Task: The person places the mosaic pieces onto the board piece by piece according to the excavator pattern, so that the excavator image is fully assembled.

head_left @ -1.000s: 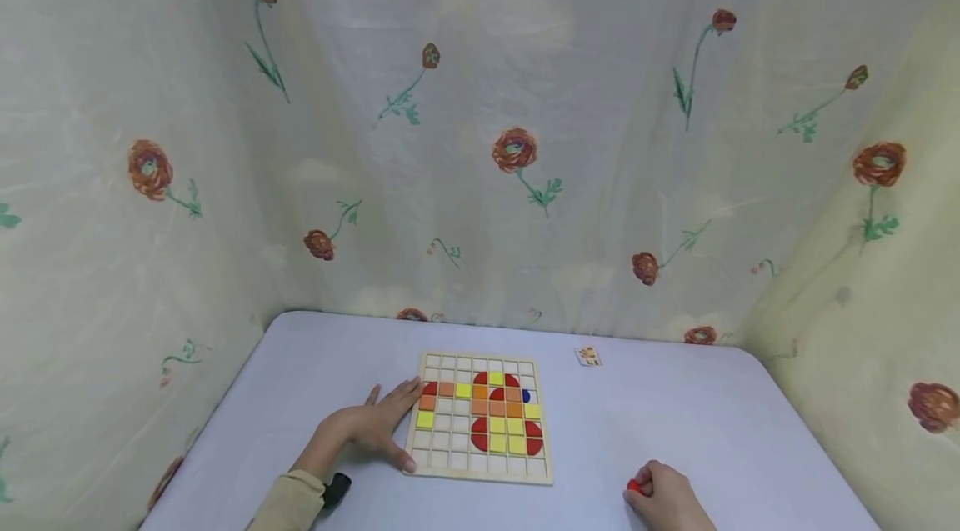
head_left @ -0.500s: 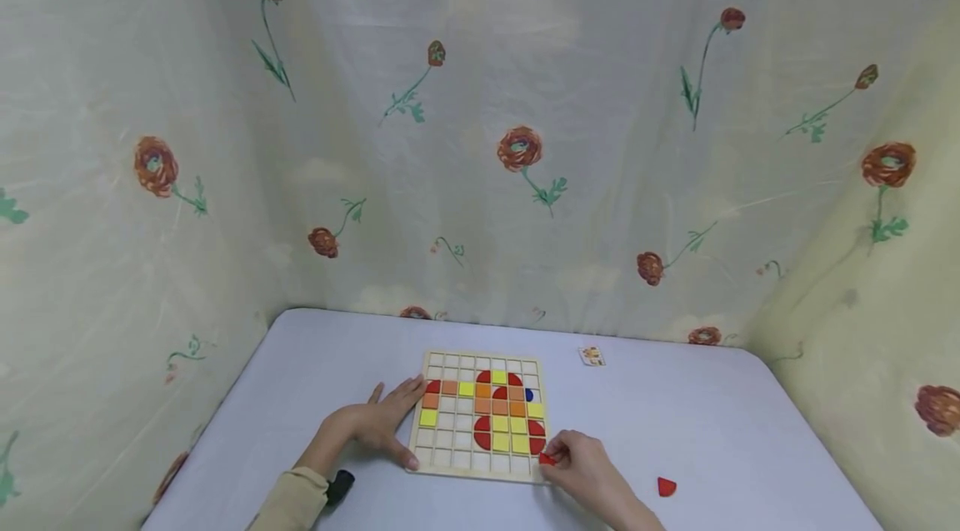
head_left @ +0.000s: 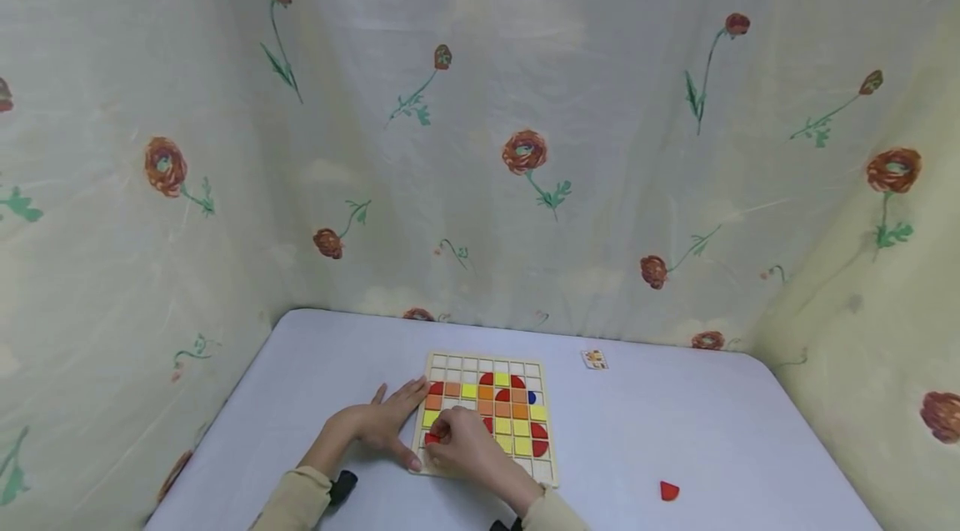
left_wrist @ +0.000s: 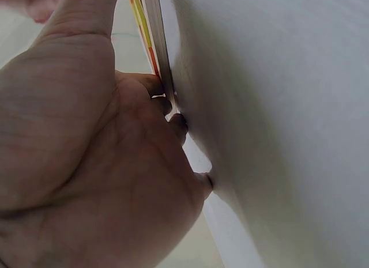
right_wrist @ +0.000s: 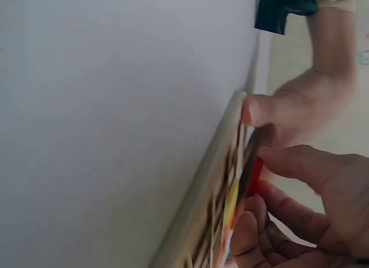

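A wooden grid board (head_left: 453, 363) lies on the table, partly filled with red, orange and yellow tiles. Along its left edge rests my left hand (head_left: 384, 428), its fingers and thumb spread against the frame. In the left wrist view the fingertips meet the board's side (left_wrist: 157, 37). My right hand (head_left: 474, 446) is over the lower left of the board and pinches a red tile (right_wrist: 254, 177) with a rounded side between thumb and fingers. That hand covers several cells. A dark blue rounded tile (head_left: 532, 398) sits near the board's right edge.
One loose red tile (head_left: 669, 491) with a rounded side lies on the table, right of the board. A small printed card (head_left: 595, 359) is behind and to the right of the board. Flowered cloth (head_left: 480, 206) hangs around the table's back and sides.
My right hand has gone left from the table at right, across the board's front, carrying one red tile. Another red tile stays behind on the table. The left hand keeps its place.
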The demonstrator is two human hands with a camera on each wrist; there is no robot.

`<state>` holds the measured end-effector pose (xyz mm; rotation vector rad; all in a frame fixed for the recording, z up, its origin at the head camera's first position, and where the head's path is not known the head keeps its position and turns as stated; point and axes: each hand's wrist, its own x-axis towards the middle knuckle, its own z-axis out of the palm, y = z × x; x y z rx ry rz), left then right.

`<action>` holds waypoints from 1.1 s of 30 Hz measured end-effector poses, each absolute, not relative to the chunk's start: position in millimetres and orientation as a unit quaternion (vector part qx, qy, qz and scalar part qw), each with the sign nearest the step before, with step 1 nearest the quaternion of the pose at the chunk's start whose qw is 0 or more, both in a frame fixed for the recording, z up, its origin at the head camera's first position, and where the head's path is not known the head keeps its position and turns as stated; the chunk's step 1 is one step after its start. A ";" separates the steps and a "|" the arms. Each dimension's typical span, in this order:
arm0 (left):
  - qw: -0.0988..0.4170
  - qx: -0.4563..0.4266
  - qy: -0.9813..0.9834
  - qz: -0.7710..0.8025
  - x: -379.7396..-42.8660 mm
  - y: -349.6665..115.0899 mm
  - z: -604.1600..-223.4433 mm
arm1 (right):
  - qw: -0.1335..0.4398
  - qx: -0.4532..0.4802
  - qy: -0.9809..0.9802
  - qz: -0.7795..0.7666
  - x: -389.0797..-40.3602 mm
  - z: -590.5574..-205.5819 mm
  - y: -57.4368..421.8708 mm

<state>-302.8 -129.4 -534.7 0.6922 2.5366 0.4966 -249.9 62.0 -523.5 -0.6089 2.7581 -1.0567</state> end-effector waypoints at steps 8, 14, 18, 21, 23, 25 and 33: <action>0.235 0.256 0.920 0.180 -303.4 -128.8 -532.2 | 0.043 -0.198 0.916 -0.346 -261.0 -535.1 50.9; 0.232 0.261 0.920 0.179 -302.9 -130.2 -532.0 | 0.038 -0.186 0.915 -0.357 -257.8 -536.8 48.5; 0.237 0.262 0.918 0.182 -303.2 -131.4 -533.1 | 0.030 -0.175 0.914 -0.366 -256.7 -538.1 46.8; 0.241 0.259 0.917 0.183 -303.0 -131.8 -532.2 | 0.028 -0.161 0.912 -0.377 -257.4 -539.4 47.6; 0.242 0.260 0.917 0.181 -302.5 -132.2 -531.3 | 0.032 -0.154 0.910 -0.384 -258.3 -540.7 48.6; 0.242 0.261 0.917 0.181 -301.5 -132.5 -530.1 | 0.038 -0.153 0.910 -0.384 -258.7 -541.5 49.0; 0.233 0.255 0.920 0.186 -298.9 -130.8 -528.0 | 0.046 -0.157 0.904 -0.395 -252.4 -530.9 59.7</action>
